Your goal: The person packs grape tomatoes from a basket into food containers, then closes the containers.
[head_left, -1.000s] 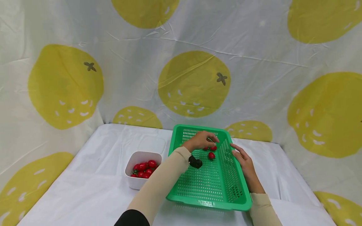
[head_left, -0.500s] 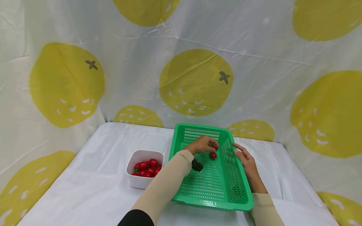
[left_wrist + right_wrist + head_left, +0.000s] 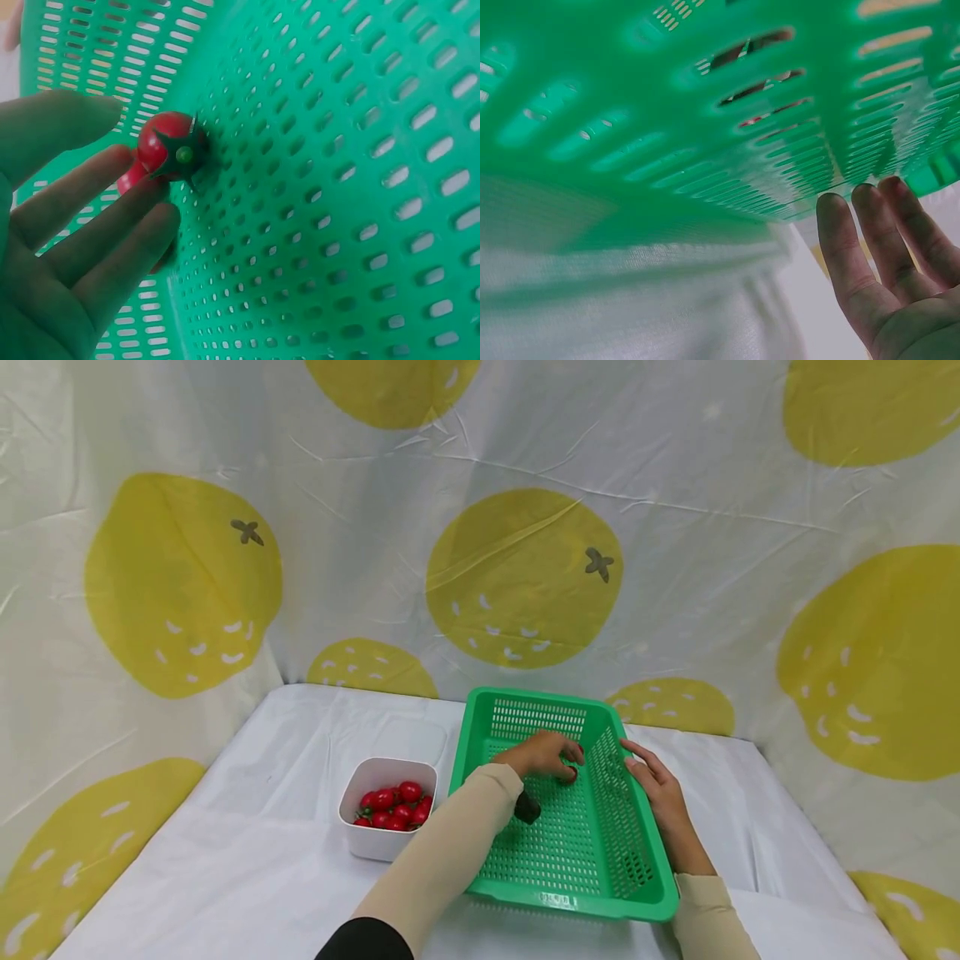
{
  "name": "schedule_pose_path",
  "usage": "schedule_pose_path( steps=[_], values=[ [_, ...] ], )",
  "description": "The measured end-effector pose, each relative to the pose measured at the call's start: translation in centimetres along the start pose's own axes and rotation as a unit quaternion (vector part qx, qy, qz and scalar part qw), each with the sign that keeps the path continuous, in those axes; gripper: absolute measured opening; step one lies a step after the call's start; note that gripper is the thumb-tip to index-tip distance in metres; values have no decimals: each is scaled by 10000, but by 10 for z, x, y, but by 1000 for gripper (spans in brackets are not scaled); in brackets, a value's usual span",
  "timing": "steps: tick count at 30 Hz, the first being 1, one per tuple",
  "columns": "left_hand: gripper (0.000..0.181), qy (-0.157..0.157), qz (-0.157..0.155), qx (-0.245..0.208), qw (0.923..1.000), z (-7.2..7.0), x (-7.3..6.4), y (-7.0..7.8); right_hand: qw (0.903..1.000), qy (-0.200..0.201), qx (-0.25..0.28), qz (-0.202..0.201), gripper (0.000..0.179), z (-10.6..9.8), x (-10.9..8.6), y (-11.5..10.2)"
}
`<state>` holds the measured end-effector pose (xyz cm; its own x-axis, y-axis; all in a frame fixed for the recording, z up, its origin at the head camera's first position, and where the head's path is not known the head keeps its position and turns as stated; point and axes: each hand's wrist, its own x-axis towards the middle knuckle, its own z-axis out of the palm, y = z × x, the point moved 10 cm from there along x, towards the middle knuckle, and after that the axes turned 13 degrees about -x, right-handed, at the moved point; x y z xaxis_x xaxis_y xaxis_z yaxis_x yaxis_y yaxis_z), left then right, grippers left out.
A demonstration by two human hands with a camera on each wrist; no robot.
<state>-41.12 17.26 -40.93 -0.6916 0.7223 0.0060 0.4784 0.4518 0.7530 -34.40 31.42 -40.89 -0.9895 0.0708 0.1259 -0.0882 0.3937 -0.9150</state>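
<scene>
A green perforated basket lies between my hands. My left hand reaches down into it, fingers spread loosely beside the cherry tomatoes. One cherry tomato with a green calyx sits at its fingertips in the left wrist view, the thumb apart from it. Another tomato shows partly behind the fingers. My right hand rests against the basket's right side at the rim. In the right wrist view its fingers are nearly straight against the outside of the basket.
A white square container holding several cherry tomatoes stands left of the basket, near my left forearm. Behind it lies a translucent flat lid. White cloth covers the table, and a lemon-patterned curtain hangs behind.
My left hand has lowered farther into the basket and toward me, now covering most of the tomatoes there. My right hand stays at the basket's right side.
</scene>
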Motion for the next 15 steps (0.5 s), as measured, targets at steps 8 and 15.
schedule_pose_path(
  steps=[8,15],
  values=[
    [22,-372,122,344,9986,10,2,1,10000,4,28,-15,50,0,0,-1],
    [19,-566,99,395,9976,20,0,1,10000,-30,45,-51,50,0,-1,0]
  ],
)
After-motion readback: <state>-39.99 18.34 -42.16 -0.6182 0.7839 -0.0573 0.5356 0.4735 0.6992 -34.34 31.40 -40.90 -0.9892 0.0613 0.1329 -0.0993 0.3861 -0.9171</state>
